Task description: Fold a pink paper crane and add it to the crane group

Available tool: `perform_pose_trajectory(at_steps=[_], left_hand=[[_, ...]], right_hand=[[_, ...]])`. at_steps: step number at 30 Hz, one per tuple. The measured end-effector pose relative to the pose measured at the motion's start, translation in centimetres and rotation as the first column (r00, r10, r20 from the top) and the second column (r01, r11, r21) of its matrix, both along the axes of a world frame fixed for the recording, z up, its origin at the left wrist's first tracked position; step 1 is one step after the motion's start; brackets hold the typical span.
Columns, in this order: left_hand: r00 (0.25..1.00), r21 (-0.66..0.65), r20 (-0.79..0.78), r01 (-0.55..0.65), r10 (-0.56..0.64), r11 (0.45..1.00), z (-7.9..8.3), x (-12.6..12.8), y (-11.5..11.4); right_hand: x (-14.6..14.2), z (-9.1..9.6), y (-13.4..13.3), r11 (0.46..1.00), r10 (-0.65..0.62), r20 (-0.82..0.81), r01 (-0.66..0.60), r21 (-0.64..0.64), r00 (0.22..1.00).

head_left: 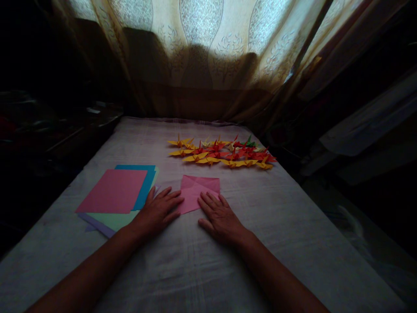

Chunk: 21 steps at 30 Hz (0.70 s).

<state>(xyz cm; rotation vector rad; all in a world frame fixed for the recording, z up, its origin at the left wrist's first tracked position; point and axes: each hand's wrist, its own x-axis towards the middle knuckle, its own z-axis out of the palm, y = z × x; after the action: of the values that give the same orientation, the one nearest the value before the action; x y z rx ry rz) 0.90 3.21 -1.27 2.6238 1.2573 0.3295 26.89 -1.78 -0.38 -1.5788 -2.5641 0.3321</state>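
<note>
A creased pink square of paper (197,192) lies flat on the white cloth (208,261) in front of me. My left hand (159,210) rests palm down with fingers stretched out, its fingertips touching the paper's left edge. My right hand (219,217) lies flat too, fingers spread, its tips on the paper's lower right edge. Neither hand holds anything.
A stack of coloured paper sheets (117,195), pink on top, lies to the left. Several folded paper cranes (224,153) in yellow, red and green sit further back. Patterned curtains (202,52) hang behind the table; dark furniture stands at both sides.
</note>
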Motion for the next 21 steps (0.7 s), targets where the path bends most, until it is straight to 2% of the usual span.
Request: perform_pose_trajectory(at_steps=[9,13,17,21], left_hand=[[0.999,0.093,0.049,0.008,-0.013,0.996,1.3,-0.3,-0.8],[0.995,0.095,0.053,0.083,-0.089,0.992,1.5,0.5,-1.2],[0.988,0.070,0.008,0.152,-0.153,0.986,1.4,1.2,-1.7],[0.989,0.094,-0.009,0.151,-0.151,0.984,1.1,1.2,-1.9]], right_hand=[[-0.1,-0.3,-0.2,0.997,-0.018,0.006,0.017,0.069,1.000],[-0.4,0.1,-0.5,0.997,-0.014,0.001,0.013,0.075,1.000],[-0.9,0.3,-0.9,0.997,0.078,-0.014,-0.077,0.026,0.997],[-1.2,0.5,-1.2,0.991,0.120,-0.026,-0.121,-0.051,0.992]])
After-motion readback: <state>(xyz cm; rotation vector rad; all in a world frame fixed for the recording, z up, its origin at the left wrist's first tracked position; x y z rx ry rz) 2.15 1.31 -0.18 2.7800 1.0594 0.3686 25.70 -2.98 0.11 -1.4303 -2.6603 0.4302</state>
